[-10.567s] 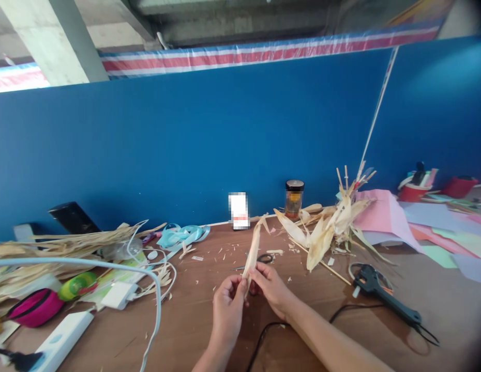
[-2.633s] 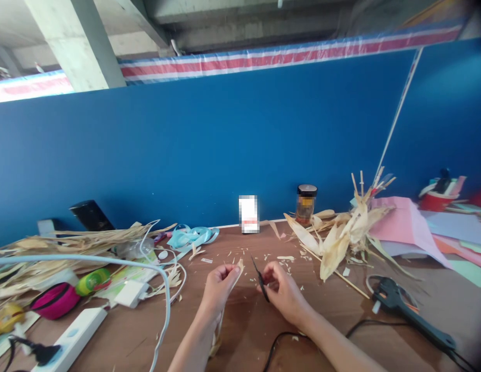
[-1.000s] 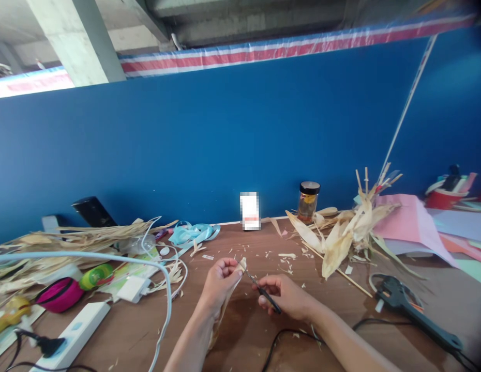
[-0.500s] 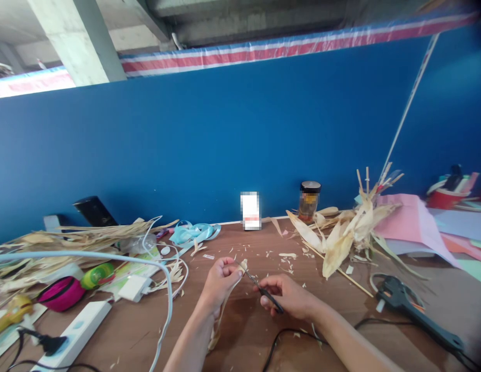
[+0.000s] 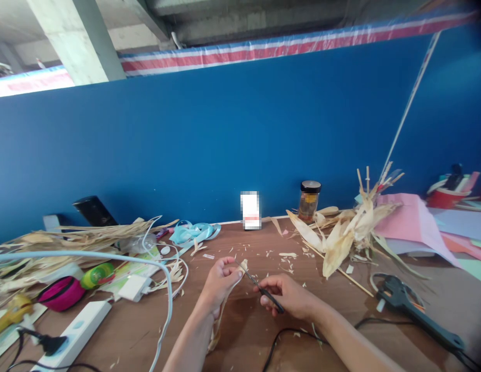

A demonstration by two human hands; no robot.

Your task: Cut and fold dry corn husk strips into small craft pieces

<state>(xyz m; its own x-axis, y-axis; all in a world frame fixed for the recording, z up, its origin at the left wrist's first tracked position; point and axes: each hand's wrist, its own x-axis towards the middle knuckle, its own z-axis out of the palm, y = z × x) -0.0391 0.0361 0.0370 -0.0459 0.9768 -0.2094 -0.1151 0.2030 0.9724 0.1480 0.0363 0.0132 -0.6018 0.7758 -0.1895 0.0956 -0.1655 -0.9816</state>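
Near the front middle of the table, my left hand [image 5: 224, 279] pinches a pale strip of dried corn husk [image 5: 221, 323], whose tail hangs down below the wrist. A short end of the strip shows above my thumb. My right hand [image 5: 285, 295] is closed around the dark handles of a pair of scissors [image 5: 272, 300]. The thin metal blades point up and left, reaching the husk end beside my left fingertips. Whether the blades are parted on the husk is too small to tell.
A black glue gun [image 5: 409, 305] lies at right with its cord running toward me. Dried husks [image 5: 349, 237] and a jar [image 5: 309, 200] stand behind it. At left are a power strip [image 5: 75, 336], a white cable [image 5: 168, 299], a magenta pouch [image 5: 62, 293] and blue ribbon [image 5: 194, 232].
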